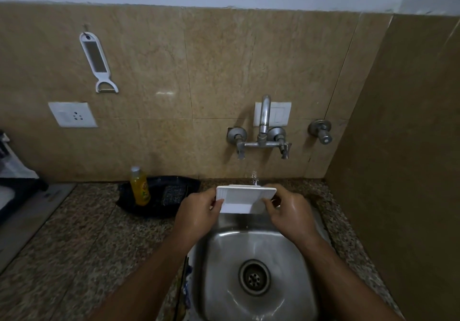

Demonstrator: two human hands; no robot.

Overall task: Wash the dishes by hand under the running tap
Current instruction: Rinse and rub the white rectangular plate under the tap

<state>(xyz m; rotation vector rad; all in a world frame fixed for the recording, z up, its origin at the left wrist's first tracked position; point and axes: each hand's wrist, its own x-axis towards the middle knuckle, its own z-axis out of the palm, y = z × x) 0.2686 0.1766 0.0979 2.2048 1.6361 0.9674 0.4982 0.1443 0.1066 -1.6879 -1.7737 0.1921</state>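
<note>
A white square dish (242, 200) is held tilted above the back of the steel sink (224, 253). My left hand (199, 210) grips its left edge, fingers curled round the rim. My right hand (286, 208) grips its right edge the same way. Water from the wall tap (264, 119) falls in a thin stream (254, 177) onto the dish's top right rim. Drops fall from the dish into the sink, whose drain (254, 277) sits in the middle of the basin.
A yellow dish-soap bottle (140, 186) stands in a black tray (159, 196) with a scrubber (174, 192), left of the sink. A peeler (98, 63) and a socket (72, 114) are on the tiled wall. A brown side wall (403, 171) closes the right.
</note>
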